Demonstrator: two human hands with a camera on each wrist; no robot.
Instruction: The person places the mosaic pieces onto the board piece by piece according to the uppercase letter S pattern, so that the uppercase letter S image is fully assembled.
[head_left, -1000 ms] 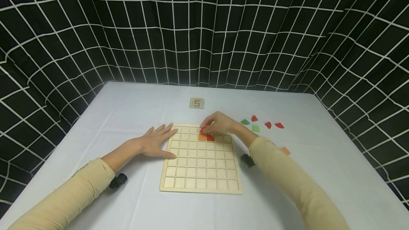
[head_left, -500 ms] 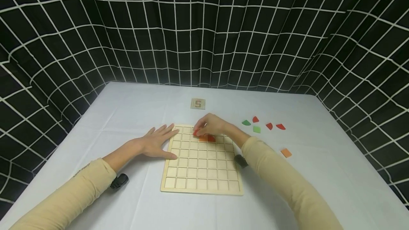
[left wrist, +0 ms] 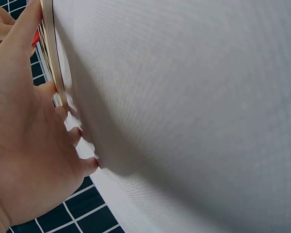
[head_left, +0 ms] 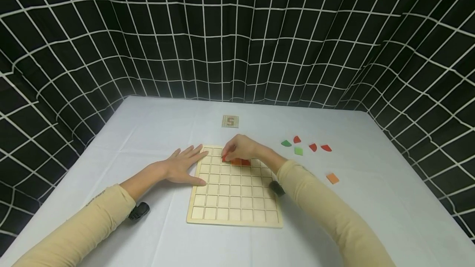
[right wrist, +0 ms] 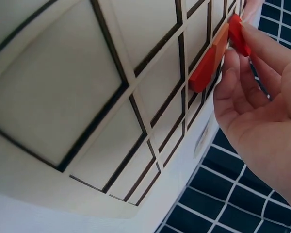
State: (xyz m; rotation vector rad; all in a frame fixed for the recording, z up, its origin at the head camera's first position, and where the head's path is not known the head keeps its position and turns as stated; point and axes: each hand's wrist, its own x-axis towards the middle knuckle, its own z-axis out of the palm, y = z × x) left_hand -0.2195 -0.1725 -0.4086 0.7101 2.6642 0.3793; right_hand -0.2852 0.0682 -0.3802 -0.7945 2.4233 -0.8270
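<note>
A pale wooden grid board [head_left: 229, 203] lies on the table. My left hand [head_left: 181, 167] rests over its left edge, fingers spread, thumb lower down the same side. Between thumb and fingers of my right hand [head_left: 243, 147] is a small red tile [right wrist: 239, 36], tilted above a cell in the second row from the far edge. Just right of it, an orange square tile [head_left: 236, 162] sits in the grid. Beside that lies another red tile [head_left: 245, 162] with a curved side. My right fingers partly hide the far rows.
Right of the board lie several loose tiles: a dark green one [head_left: 286, 143], a light green square [head_left: 298, 151], red ones [head_left: 326, 148] and an orange square [head_left: 332, 178]. Behind the board is a small card [head_left: 230, 121] with a figure. A black gridded curtain [head_left: 237, 36] surrounds the table.
My right hand has moved left with the red tile, from behind the orange square to the cell on its left, then lowered slightly. My left hand stays in place.
</note>
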